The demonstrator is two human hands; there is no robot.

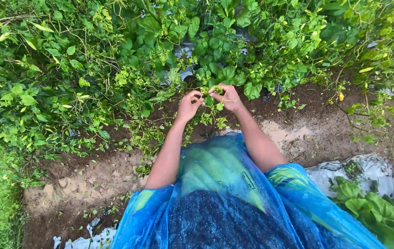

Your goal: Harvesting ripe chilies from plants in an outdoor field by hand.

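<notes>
Both your hands are up at the leafy sprig (209, 92) on the near edge of the green plant row (234, 41). Your left hand (189, 105) is curled narrow, fingertips pinched on the stem on the sprig's left side. Your right hand (227, 97) is also closed in a pinch, on leaves at the sprig's right, thumb and forefinger together. The sprig sits between the two hands, still joined to the bush as far as you can see.

Risks: pull too hard with both hands and you likely tear the whole branch, not just the bit you pinch. The leaves look wet, so your grip may slip. The small yellow fruit (341, 97) far to the right hangs loose-looking; shaking the bush could drop it. The brown soil path (91, 180) under you looks muddy with a pale puddle (280, 133), so leaning further forward could cost you footing. Your blue plastic raincoat (234, 203) hangs near low stems and could snag.
</notes>
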